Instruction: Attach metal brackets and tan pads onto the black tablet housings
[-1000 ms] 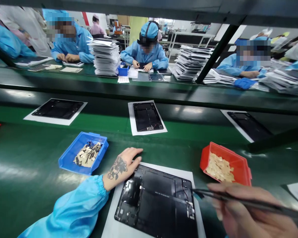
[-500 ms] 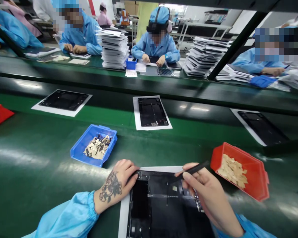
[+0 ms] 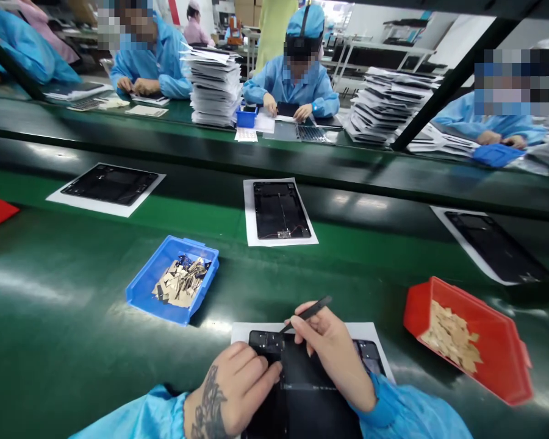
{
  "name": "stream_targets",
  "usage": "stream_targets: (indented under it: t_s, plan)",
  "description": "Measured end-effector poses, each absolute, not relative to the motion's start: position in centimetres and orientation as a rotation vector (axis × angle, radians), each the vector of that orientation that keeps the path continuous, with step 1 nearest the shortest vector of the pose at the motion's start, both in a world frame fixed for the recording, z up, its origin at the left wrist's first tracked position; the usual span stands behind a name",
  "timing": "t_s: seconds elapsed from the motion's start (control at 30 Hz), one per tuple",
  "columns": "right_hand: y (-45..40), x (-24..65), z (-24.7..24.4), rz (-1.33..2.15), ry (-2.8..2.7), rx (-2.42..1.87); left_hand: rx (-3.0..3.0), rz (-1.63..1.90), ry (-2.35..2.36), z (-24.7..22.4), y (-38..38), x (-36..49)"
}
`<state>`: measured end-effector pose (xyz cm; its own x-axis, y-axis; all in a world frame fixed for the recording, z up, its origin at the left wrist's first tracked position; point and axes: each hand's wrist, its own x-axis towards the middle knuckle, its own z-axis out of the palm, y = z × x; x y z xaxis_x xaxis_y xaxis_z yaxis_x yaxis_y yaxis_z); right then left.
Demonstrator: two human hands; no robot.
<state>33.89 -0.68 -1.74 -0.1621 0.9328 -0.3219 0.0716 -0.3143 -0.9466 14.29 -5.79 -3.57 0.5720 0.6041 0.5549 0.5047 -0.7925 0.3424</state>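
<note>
A dark tablet back shell (image 3: 318, 411) lies in front of me on a white sheet (image 3: 363, 331), its lower part cut off by the frame. My left hand (image 3: 238, 387) rests over its left side, fingers bent and bunched together, fingertips down on the shell. Whether anything is pinched there is hidden. My right hand (image 3: 332, 350) grips a slim black spudger (image 3: 313, 308) like a pen. The tool's tip points down at the shell's upper left part, near small fitted parts. To my right hand's side, further components (image 3: 369, 355) show at the shell's upper right corner.
A blue bin (image 3: 139, 294) of small tan and dark pieces stands left; a red bin (image 3: 496, 360) of tan pieces, right. Further back lie more tablet shells (image 3: 281, 210) (image 3: 112, 183) (image 3: 494, 244) on paper. Across the bench, co-workers (image 3: 297, 85) sit beside tall stacks (image 3: 215, 88).
My left hand has moved from the shell's upper left corner onto its left side, fingers now bunched. My right hand has shifted left with the spudger, bringing its tip to the upper left part.
</note>
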Motion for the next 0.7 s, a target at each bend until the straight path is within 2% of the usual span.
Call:
stream_targets:
  t_s: [0.2, 0.7]
  plan:
    - [-0.6, 34.2, -3.3, 1.498, -1.319, -1.428, 2.573, 0.936, 0.981, -4.3, -5.2, 14.4]
    - [-0.7, 34.2, -3.3, 1.474, -1.425, -1.433, 2.371, 0.878, 0.905, -4.3, -5.0, 14.0]
